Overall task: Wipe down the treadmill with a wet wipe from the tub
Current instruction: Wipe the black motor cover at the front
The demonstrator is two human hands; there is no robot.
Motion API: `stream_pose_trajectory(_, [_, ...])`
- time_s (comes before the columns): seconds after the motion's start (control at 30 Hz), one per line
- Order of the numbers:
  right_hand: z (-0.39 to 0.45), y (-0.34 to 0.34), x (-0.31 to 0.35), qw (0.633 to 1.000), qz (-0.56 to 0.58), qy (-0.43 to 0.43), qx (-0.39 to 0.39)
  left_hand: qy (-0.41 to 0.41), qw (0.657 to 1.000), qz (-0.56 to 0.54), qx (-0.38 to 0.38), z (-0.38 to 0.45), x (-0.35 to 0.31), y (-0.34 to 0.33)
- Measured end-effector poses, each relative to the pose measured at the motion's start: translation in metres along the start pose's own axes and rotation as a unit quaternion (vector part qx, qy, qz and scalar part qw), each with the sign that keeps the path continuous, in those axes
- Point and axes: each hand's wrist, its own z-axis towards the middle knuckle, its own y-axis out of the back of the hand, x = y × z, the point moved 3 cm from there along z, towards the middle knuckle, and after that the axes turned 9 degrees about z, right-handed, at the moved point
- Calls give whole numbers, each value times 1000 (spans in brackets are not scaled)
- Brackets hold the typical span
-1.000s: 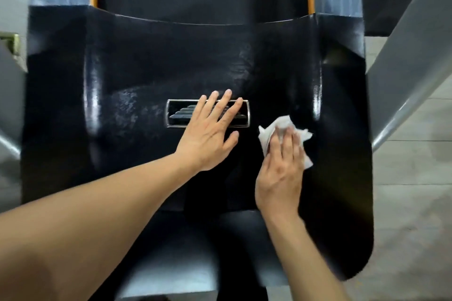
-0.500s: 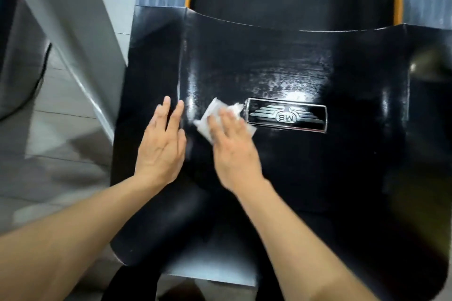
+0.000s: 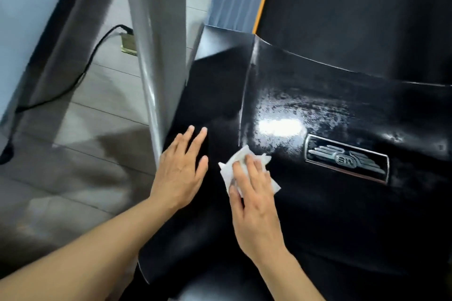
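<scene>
While the right hand (image 3: 254, 205) presses a white wipe (image 3: 241, 160) flat under straight fingers on the black treadmill cover (image 3: 330, 215), the left hand (image 3: 181, 168) rests open-palmed just left of it, grasping nothing. Right of the wipe sits a silver badge (image 3: 347, 157); beyond lies a wet sheen (image 3: 281, 127), then the belt (image 3: 354, 12).

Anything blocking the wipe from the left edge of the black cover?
Yes: the left hand rests flat on the black cover, between the wet wipe under the right hand and that edge.
</scene>
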Motion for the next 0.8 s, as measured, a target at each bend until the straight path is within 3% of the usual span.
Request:
stream_pose_trajectory(0.1, [61, -3, 4, 998, -48, 7, -39, -41, 999, 20, 12, 0, 11, -3])
stream_pose_trajectory(0.23, [203, 3, 2, 982, -158, -46, -92, -42, 999, -6, 14, 1, 14, -3])
stream_pose_trajectory(0.37, [308, 17, -2, 965, -232, -96, -73, -34, 999, -35, 12, -1, 14, -6])
stream_pose_trajectory(0.47, [339, 6, 13, 957, -284, -52, -36, -38, 999, -26, 8, -2, 15, -8])
stream_pose_trajectory(0.63, [344, -32, 35, 925, -329, 127, 140, -46, 998, -32, 7, -4, 15, -9])
stream_pose_trajectory(0.7, [345, -17, 27, 919, -355, 120, 122, -48, 998, -34, 15, -3, 17, -8])
stream_pose_trajectory(0.8, [341, 17, 9, 946, -324, -10, 20, -53, 997, -40, 27, -2, 20, -4])
